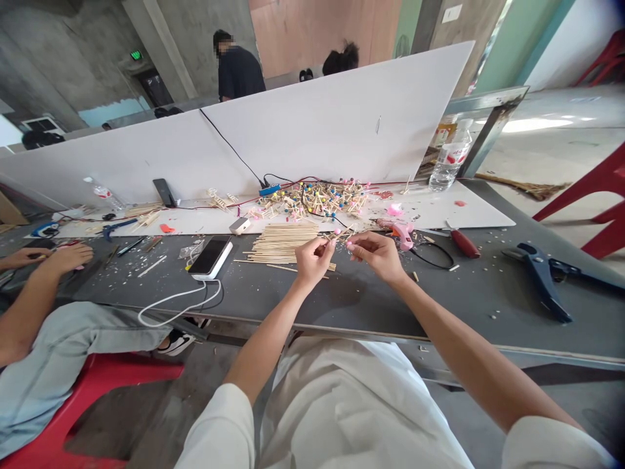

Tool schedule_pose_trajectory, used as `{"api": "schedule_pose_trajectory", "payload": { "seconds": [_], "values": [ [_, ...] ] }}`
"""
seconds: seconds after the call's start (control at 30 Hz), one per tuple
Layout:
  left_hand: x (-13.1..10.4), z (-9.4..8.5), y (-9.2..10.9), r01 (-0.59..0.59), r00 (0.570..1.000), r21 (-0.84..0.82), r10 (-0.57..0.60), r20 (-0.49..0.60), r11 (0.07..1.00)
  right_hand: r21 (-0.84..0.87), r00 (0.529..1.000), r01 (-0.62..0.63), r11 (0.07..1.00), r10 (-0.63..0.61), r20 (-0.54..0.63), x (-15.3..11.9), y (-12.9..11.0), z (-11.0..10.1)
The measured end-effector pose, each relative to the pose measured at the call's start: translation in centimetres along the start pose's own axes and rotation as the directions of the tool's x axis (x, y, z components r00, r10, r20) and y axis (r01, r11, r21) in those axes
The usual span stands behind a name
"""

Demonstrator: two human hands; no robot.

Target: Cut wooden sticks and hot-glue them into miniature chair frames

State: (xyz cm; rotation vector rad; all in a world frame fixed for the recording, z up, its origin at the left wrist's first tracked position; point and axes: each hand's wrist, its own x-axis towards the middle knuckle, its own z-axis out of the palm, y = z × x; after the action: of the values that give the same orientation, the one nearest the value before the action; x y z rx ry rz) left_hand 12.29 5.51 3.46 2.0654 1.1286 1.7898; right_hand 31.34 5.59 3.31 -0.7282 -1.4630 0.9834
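Above the dark table, my left hand [314,259] is closed in a pinch on a short thin wooden stick, with a small pink ball [337,231] showing at its fingertips. Close beside it, my right hand [377,255] pinches another small pink ball [349,245]. Whether the two pieces touch is too small to tell. Under and left of my left hand lies a stack of long wooden sticks [280,242]. A pink glue gun [404,236] rests just past my right hand. Behind both hands is a heap of short sticks with coloured balls [317,200].
At right lie a red-handled tool [465,244] and a blue cutter [544,280]. A phone [209,256] with a white cable lies at left. Water bottles [450,159] and a white board [312,140] stand behind. A co-worker's hand [71,255] works at far left.
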Motion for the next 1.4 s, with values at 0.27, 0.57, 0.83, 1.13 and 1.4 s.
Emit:
{"api": "schedule_pose_trajectory", "payload": {
  "seconds": [0.27,0.57,0.83,1.13,1.4],
  "values": [
    [-0.09,0.0,-0.08,0.017,1.0,-0.005,-0.017,0.018,1.0,-0.011,1.0,-0.017,1.0,0.017,-0.004,-0.09,0.03,0.1],
    [-0.07,0.03,-0.19,-0.029,1.0,0.037,0.029,-0.003,0.999,0.097,0.997,-0.07,0.993,0.068,0.018,0.02,-0.65,0.33],
    [-0.12,0.0,-0.02,-0.041,0.999,0.04,0.041,0.006,0.998,0.226,0.984,-0.164,0.96,0.145,0.099,0.26,-0.21,-0.02],
    [-0.07,-0.11,0.35,-0.022,0.998,0.001,0.022,0.053,1.0,0.252,0.979,-0.2,0.947,0.18,0.098,0.39,0.1,-0.07],
    [-0.07,-0.15,0.52,-0.019,0.998,-0.022,0.02,0.066,1.0,0.272,0.98,-0.193,0.943,0.173,0.093,0.4,-0.01,0.08]
  ]
}}
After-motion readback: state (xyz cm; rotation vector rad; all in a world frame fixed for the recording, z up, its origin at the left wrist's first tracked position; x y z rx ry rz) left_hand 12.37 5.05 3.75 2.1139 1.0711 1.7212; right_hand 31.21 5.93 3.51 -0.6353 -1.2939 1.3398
